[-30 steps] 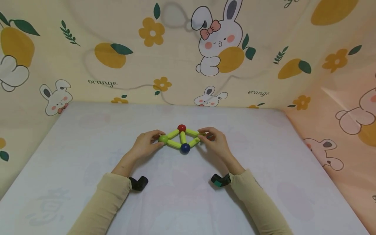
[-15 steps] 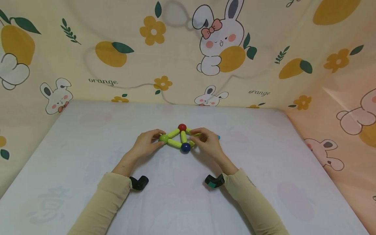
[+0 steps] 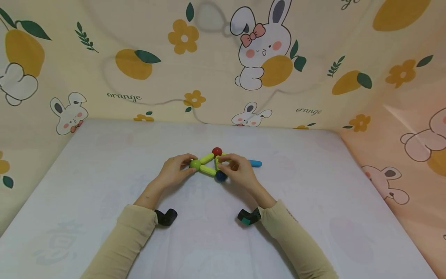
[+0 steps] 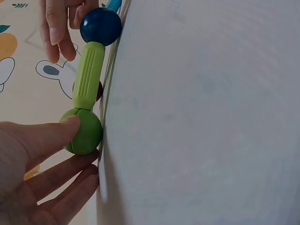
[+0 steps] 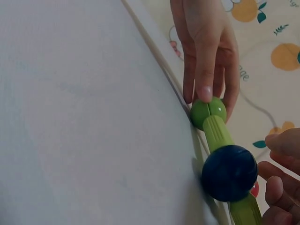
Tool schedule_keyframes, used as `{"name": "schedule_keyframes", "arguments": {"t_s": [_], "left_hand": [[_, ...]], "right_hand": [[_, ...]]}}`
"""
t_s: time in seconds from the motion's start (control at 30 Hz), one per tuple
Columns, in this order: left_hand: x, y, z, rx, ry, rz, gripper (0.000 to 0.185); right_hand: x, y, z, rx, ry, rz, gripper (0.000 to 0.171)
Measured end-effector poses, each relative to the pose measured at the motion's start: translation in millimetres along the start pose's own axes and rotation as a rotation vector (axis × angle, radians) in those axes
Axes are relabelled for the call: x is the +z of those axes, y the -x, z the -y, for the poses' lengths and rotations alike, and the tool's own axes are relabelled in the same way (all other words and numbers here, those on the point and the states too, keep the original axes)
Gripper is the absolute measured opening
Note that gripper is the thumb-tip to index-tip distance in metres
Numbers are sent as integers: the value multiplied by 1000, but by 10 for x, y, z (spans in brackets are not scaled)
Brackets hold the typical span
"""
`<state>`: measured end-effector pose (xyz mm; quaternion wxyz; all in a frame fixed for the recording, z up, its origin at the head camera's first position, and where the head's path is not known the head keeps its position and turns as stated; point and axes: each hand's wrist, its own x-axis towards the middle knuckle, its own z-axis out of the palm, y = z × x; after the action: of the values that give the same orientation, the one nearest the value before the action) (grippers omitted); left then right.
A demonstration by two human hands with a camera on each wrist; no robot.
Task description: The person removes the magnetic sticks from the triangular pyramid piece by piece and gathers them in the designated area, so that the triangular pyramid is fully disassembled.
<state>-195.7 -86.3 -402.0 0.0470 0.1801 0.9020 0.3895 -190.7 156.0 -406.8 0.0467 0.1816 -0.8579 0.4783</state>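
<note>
A flat figure of yellow-green sticks [image 3: 207, 158] and balls lies on the white table [image 3: 104, 174]. My left hand [image 3: 175, 168] pinches the green ball [image 3: 195, 164] at its left corner; the thumb lies on the green ball [image 4: 84, 131] in the left wrist view. A red ball [image 3: 216, 151] marks the far corner and a blue ball [image 3: 220, 176] the near one. My right hand [image 3: 237, 170] covers the figure's right half, its fingers curled round a green stick beside the blue ball [image 5: 228, 172]. A green stick [image 4: 89, 75] joins the green and blue balls.
A loose blue stick [image 3: 255, 163] lies on the table just right of my right hand. Patterned fabric walls [image 3: 139, 77] close the table at the back and on both sides. Black wrist cameras [image 3: 165, 217] sit at both cuffs.
My right hand slid left from the figure's right corner to over its middle, uncovering the blue stick on the table. The left hand stayed on the green ball.
</note>
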Motion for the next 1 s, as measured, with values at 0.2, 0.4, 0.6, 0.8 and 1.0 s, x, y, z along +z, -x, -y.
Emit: {"name": "schedule_keyframes", "arguments": {"t_s": [0.2, 0.4, 0.6, 0.8, 1.0], "left_hand": [[15, -14, 13, -11, -2, -1, 35], [12, -18, 18, -21, -2, -1, 35], [5, -8, 16, 0, -7, -11, 34], [3, -2, 5, -2, -5, -9, 34], [1, 8, -1, -11, -6, -3, 35]], "right_hand": [[61, -18, -3, -50, -30, 28, 24], [101, -15, 39, -18, -2, 55, 25], [132, -21, 59, -22, 101, 79, 28], [153, -24, 94, -21, 196, 96, 29], [185, -42, 107, -21, 281, 114, 31]]}}
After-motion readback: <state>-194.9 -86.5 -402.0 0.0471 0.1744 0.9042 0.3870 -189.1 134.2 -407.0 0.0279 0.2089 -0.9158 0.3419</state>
